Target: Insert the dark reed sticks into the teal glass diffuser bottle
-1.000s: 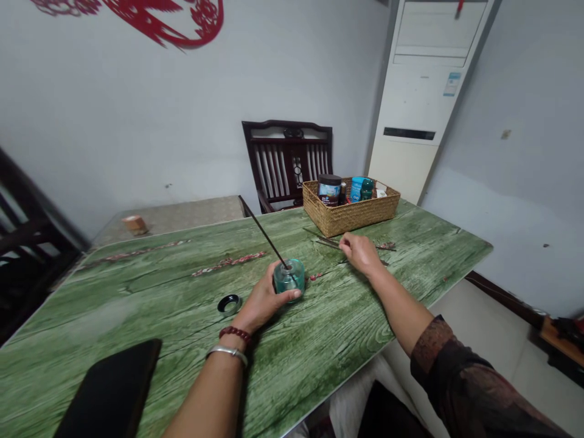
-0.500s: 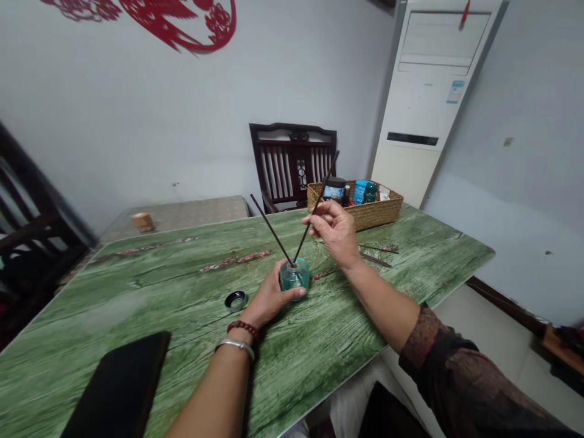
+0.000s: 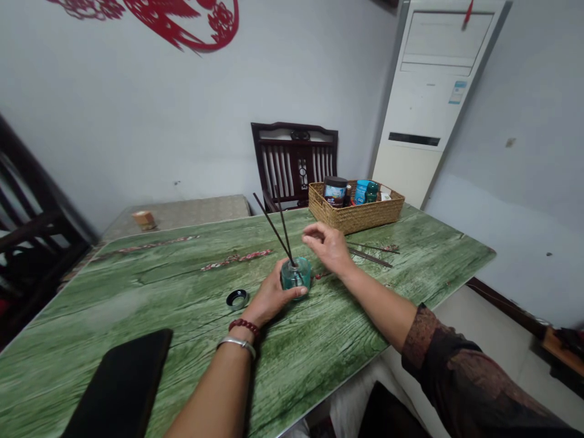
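Note:
My left hand (image 3: 272, 299) is wrapped round a small teal glass diffuser bottle (image 3: 296, 277) standing on the table. Two dark reed sticks (image 3: 271, 222) rise from its neck, both leaning left and close together at the top. Just right of the sticks, my right hand (image 3: 329, 248) hovers over the table, its fingers loosely bent and apart with nothing visible in them. A black ring-shaped cap (image 3: 237, 298) lies left of the bottle. More dark sticks (image 3: 371, 258) rest on the table beyond my right wrist.
On the green wood-patterned table (image 3: 182, 286) a woven basket (image 3: 365, 216) holds jars and bottles at the back right. A black flat object (image 3: 121, 383) lies at the front left. A dark wooden chair (image 3: 296, 161) stands behind the table.
My right hand has let go of a reed stick and moved slightly down. That stick has swung from leaning right to leaning left, near the other one. My left hand stays on the bottle.

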A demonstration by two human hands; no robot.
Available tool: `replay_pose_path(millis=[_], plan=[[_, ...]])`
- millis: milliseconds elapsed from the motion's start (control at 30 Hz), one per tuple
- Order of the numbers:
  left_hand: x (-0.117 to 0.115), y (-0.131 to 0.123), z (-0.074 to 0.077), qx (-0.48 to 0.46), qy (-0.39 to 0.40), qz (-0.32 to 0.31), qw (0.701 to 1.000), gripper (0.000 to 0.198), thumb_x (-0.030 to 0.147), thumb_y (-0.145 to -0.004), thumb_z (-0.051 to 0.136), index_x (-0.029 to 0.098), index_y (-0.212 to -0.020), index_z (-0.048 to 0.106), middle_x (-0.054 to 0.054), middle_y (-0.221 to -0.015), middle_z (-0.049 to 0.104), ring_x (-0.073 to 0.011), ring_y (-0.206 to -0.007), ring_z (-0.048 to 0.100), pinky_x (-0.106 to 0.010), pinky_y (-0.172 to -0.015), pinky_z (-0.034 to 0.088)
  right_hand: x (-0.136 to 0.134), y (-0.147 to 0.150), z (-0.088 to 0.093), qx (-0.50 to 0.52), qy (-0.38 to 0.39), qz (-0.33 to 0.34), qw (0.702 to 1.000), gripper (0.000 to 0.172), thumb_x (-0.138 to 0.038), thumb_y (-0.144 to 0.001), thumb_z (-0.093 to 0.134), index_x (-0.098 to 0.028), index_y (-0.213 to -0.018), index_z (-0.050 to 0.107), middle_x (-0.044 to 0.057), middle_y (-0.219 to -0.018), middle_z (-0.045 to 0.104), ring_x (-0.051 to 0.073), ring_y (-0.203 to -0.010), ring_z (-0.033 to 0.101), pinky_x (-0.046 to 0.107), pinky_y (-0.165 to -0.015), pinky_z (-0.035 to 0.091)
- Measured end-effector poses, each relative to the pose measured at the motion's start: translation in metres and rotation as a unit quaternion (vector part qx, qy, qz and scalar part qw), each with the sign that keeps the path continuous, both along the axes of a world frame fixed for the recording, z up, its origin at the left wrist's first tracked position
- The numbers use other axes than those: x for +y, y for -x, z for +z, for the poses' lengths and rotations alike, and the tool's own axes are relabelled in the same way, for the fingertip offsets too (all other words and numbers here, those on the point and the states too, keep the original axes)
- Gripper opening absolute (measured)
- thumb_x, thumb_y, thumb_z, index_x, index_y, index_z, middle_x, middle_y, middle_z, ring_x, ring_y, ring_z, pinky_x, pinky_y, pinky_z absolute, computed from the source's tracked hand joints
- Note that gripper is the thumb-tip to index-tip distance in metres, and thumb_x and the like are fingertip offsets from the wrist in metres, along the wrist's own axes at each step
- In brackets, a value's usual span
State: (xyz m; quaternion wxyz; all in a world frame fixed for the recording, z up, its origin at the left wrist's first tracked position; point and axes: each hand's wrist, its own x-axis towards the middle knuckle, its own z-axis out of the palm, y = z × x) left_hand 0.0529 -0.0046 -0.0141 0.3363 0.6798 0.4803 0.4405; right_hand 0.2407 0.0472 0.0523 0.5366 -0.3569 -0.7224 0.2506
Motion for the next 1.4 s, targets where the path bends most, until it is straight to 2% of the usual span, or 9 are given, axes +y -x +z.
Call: replay_pose_path(millis=[100, 200, 300, 500, 733, 900, 1067, 1233, 1400], plan=[[0.000, -0.001, -0.001, -0.012, 0.009, 0.009, 1.000, 0.077, 0.043, -0.060, 0.089, 0.021, -0.128, 0.060, -0.012, -0.121, 0.074, -0.0359, -0.117, 0.069, -0.053, -0.108, 0.052, 0.007, -0.048, -0.011, -0.065, -0.020, -0.138, 0.988, 0.019, -0.036, -0.094, 0.062, -0.022, -0.096, 0.074, 0.003, -0.093, 0.078, 0.019, -0.083, 0.070, 0.029, -0.084, 0.053], [0.001, -0.001, -0.001, -0.017, 0.011, 0.007, 1.000, 0.077, 0.043, -0.059, 0.089, 0.021, -0.128, 0.060, -0.012, -0.120, 0.074, -0.0362, -0.115, 0.070, -0.054, -0.108, 0.052, 0.017, -0.099, -0.031, -0.142, 0.019, -0.303, 0.942, 0.025, -0.029, -0.098, 0.052, -0.019, -0.098, 0.076, 0.008, -0.099, 0.079, 0.021, -0.092, 0.070, 0.030, -0.092, 0.050], [0.003, 0.000, -0.002, -0.008, 0.011, 0.004, 1.000, 0.079, 0.045, -0.060, 0.088, 0.019, -0.129, 0.058, -0.013, -0.121, 0.074, -0.0364, -0.116, 0.070, -0.054, -0.109, 0.051, 0.026, -0.125, -0.051, -0.246, 0.095, -0.365, 0.893, 0.030, -0.023, -0.100, 0.050, -0.017, -0.107, 0.079, 0.011, -0.110, 0.078, 0.023, -0.104, 0.070, 0.029, -0.095, 0.048], [0.004, 0.001, -0.003, -0.011, 0.011, 0.003, 1.000, 0.080, 0.046, -0.060, 0.088, 0.020, -0.130, 0.059, -0.013, -0.123, 0.074, -0.0364, -0.118, 0.070, -0.053, -0.109, 0.051, 0.025, -0.111, -0.062, -0.425, 0.108, -0.301, 0.847, 0.034, -0.026, -0.104, 0.053, -0.025, -0.123, 0.081, 0.013, -0.119, 0.075, 0.023, -0.114, 0.068, 0.028, -0.095, 0.047], [0.004, -0.001, -0.002, -0.020, 0.006, 0.006, 1.000, 0.078, 0.046, -0.059, 0.089, 0.021, -0.127, 0.061, -0.011, -0.120, 0.076, -0.0366, -0.116, 0.071, -0.052, -0.107, 0.053, 0.019, -0.105, -0.059, -0.483, 0.103, -0.281, 0.823, 0.033, -0.024, -0.102, 0.055, -0.022, -0.124, 0.081, 0.015, -0.119, 0.075, 0.026, -0.116, 0.067, 0.030, -0.096, 0.046], [0.003, 0.000, -0.001, -0.013, 0.012, 0.011, 1.000, 0.080, 0.045, -0.059, 0.088, 0.020, -0.129, 0.060, -0.012, -0.122, 0.075, -0.0368, -0.117, 0.070, -0.052, -0.108, 0.052, 0.018, -0.105, -0.059, -0.460, 0.084, -0.298, 0.832, 0.029, -0.027, -0.103, 0.056, -0.022, -0.115, 0.081, 0.014, -0.115, 0.076, 0.024, -0.112, 0.069, 0.028, -0.091, 0.047], [0.004, 0.000, -0.003, -0.010, 0.013, 0.006, 1.000, 0.083, 0.048, -0.059, 0.088, 0.019, -0.131, 0.058, -0.014, -0.125, 0.074, -0.0372, -0.120, 0.069, -0.052, -0.110, 0.050, 0.019, -0.105, -0.060, -0.471, 0.121, -0.278, 0.828, 0.026, -0.035, -0.099, 0.065, -0.022, -0.115, 0.081, 0.013, -0.119, 0.077, 0.024, -0.112, 0.071, 0.028, -0.088, 0.048], [0.005, 0.001, -0.005, -0.006, 0.014, 0.001, 1.000, 0.083, 0.049, -0.061, 0.088, 0.019, -0.132, 0.057, -0.014, -0.126, 0.073, -0.0362, -0.120, 0.069, -0.051, -0.110, 0.050, 0.015, -0.102, -0.057, -0.473, 0.126, -0.259, 0.833, 0.024, -0.024, -0.102, 0.056, -0.020, -0.107, 0.080, 0.013, -0.114, 0.079, 0.023, -0.106, 0.073, 0.027, -0.083, 0.046], [0.005, 0.001, -0.005, -0.013, 0.011, -0.006, 1.000, 0.082, 0.048, -0.062, 0.088, 0.019, -0.131, 0.056, -0.014, -0.125, 0.073, -0.0359, -0.120, 0.068, -0.051, -0.110, 0.050, 0.007, -0.092, -0.040, -0.358, 0.046, -0.258, 0.896, 0.017, -0.025, -0.101, 0.059, -0.022, -0.107, 0.074, 0.009, -0.102, 0.080, 0.021, -0.095, 0.073, 0.027, -0.081, 0.045]])
